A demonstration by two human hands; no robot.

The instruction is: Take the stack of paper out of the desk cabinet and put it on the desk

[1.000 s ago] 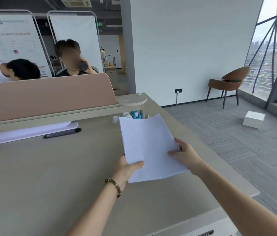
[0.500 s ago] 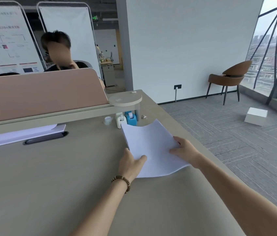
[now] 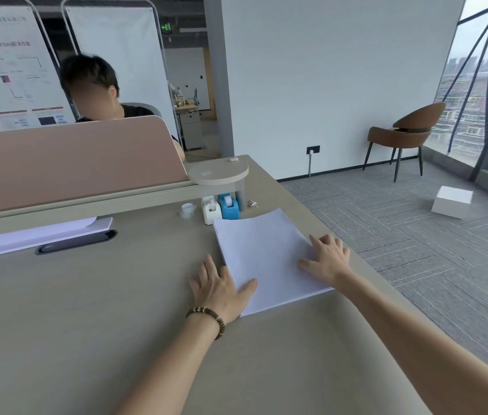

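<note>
A white stack of paper (image 3: 266, 253) lies flat on the beige desk (image 3: 87, 310), near the desk's right edge. My left hand (image 3: 218, 287) rests flat at the stack's near left corner, fingers spread on the desk and thumb on the paper. My right hand (image 3: 328, 259) lies palm down on the stack's right edge with fingers apart. Neither hand grips the sheets. The desk cabinet is out of view.
A pink divider panel (image 3: 72, 163) runs along the desk's back, with a person behind it. A blue tape dispenser (image 3: 230, 206), a white one (image 3: 211, 209) and a small cup (image 3: 188, 209) stand just beyond the stack. Other papers (image 3: 36, 235) lie at left. A brown chair (image 3: 407, 130) and white box (image 3: 452, 202) are on the floor.
The stack was held up off the desk in both hands; it came down and now lies flat. Both hands have let go and rest flat on it.
</note>
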